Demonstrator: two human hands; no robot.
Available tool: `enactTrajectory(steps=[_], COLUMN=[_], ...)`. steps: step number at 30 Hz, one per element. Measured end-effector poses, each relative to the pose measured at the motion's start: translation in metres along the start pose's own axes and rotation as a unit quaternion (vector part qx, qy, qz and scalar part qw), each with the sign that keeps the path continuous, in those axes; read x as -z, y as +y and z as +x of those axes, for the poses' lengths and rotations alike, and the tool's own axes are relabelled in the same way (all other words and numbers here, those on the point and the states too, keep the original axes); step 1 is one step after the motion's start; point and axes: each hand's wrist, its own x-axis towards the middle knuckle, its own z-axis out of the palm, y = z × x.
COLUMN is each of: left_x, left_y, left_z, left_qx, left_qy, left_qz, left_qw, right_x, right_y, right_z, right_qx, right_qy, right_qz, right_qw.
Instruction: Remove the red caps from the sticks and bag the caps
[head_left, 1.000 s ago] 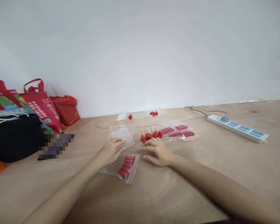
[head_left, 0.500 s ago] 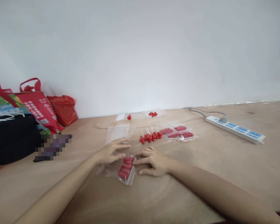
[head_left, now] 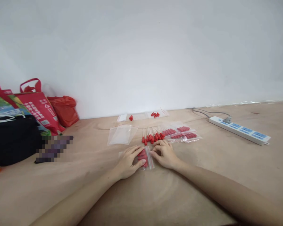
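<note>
My left hand (head_left: 130, 161) lies over a small clear zip bag (head_left: 150, 158), its fingers apart and resting on the red pieces (head_left: 142, 157) inside. Part of the bag is hidden beneath that hand. At the bag's right edge is my right hand (head_left: 165, 154), with loosely bent fingers and nothing visible in them. Whether its fingertips touch the bag I cannot tell. Just beyond the hands lies a bunch of thin pale sticks with red heads (head_left: 153, 137). Filled clear bags (head_left: 184, 135) with red pieces are to its right, and flat clear bags (head_left: 122, 134) to its left.
Near the wall, small groups of red pieces (head_left: 155, 115) rest on clear bags. A white power strip (head_left: 239, 129) with a grey cable lies at the right. On the left stand a red shopping bag (head_left: 41, 108), a red plastic bag (head_left: 65, 110) and a black bag (head_left: 14, 139).
The filled zip bag has moved right and away from me. My left hand has come down onto it, and my right hand has shifted slightly right and farther away.
</note>
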Motion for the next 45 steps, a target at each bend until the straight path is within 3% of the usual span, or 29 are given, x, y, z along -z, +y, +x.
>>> enactTrajectory(steps=[4,8,14,23,26,31,36,45], left_x=[-0.005,-0.005,-0.007,-0.002,0.003,0.003,-0.005,-0.001], left_y=[0.001,0.002,0.0,0.001,0.002,0.004,0.006,0.002], left_z=[0.004,0.0,-0.001,0.0,0.005,0.015,0.016,0.016], left_qx=[0.0,-0.003,-0.021,-0.018,-0.048,-0.142,-0.142,-0.168], left_qy=[0.022,0.036,0.047,0.036,0.036,0.051,0.083,0.084], left_qz=[-0.013,-0.021,-0.018,-0.035,-0.053,-0.079,-0.093,-0.075], left_qw=[1.0,0.999,0.999,0.999,0.997,0.985,0.982,0.979], right_x=[0.001,0.001,0.003,0.004,0.005,0.008,0.008,0.003], right_y=[-0.001,-0.006,-0.011,-0.011,-0.007,0.002,0.008,0.01], right_z=[0.002,-0.001,-0.004,-0.004,-0.004,-0.004,-0.002,0.001], right_qx=[-0.049,-0.053,-0.084,-0.06,-0.016,0.113,0.178,0.306], right_qy=[-0.029,-0.048,-0.038,-0.06,-0.067,-0.057,-0.02,0.101], right_qz=[0.019,0.046,0.076,0.076,0.066,0.021,-0.023,-0.075], right_qw=[0.998,0.996,0.993,0.993,0.995,0.992,0.984,0.944])
